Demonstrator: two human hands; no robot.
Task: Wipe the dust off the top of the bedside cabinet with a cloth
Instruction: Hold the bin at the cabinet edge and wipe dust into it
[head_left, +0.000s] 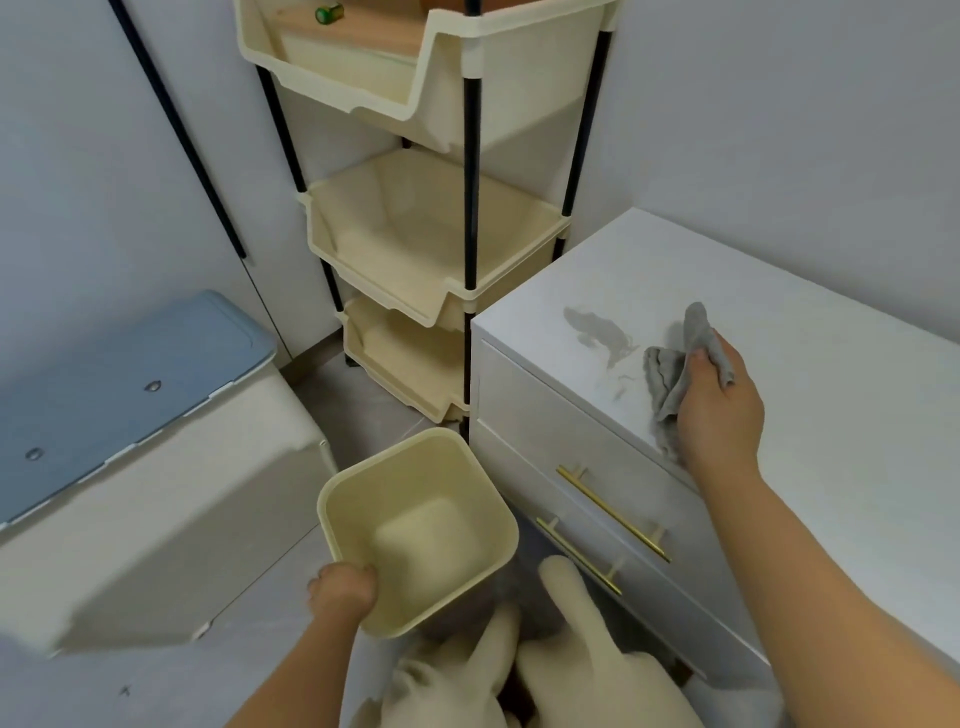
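The white bedside cabinet (810, 332) stands at the right, with two drawers and brass handles. A grey patch of dust (597, 330) lies on its top near the front left corner. My right hand (719, 410) rests on the top near the front edge, gripping a crumpled grey cloth (670, 371) just right of the dust. My left hand (343, 590) holds the near rim of a cream square bin (415, 525), kept low in front of the cabinet's left corner.
A cream three-tier basket rack (431, 244) on black poles stands left of the cabinet. A storage box with a blue lid (130, 374) sits at the left. My pale trouser legs (561, 670) are at the bottom. Walls close in behind.
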